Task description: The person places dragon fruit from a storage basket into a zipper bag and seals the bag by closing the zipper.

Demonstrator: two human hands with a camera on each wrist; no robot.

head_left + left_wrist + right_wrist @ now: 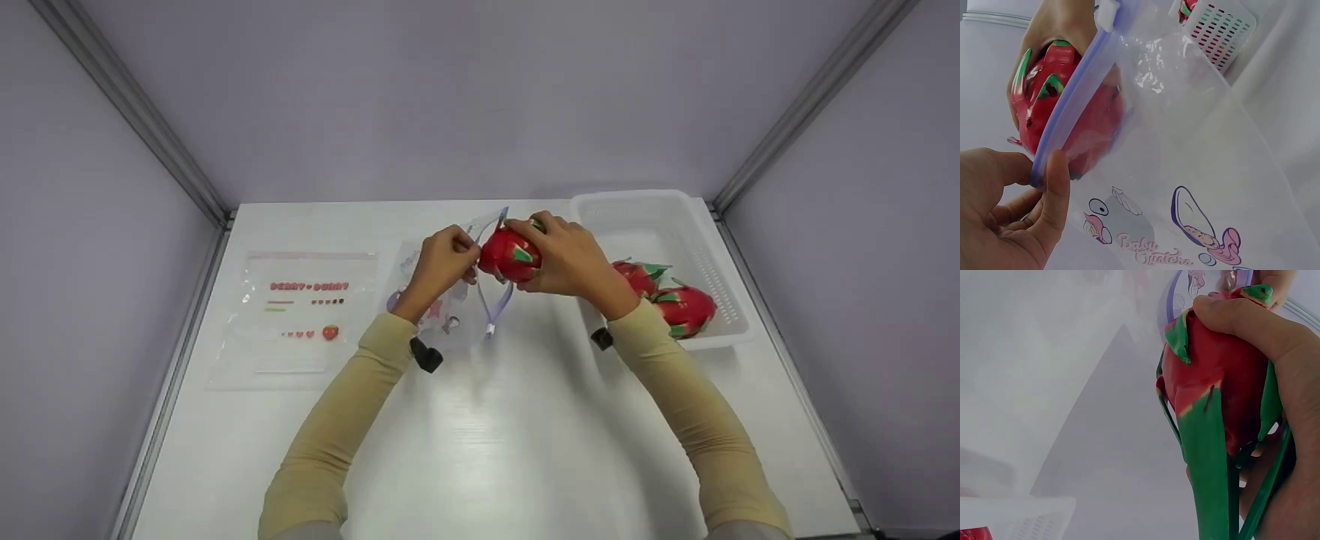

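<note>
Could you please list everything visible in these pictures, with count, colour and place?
dragon fruit in hand: one, red with green scales, at the zip bag's mouth, partly inside.
zip bag: one, clear with a lilac zip rim and cartoon print, centre of the table.
flat bag: one, clear with red print, lying on the table's left side.
basket: one, white, on the table's right side.
dragon fruits in basket: two, red and green.
table: one, white.
left hand: pinches the bag's rim.
right hand: grips the fruit.
</note>
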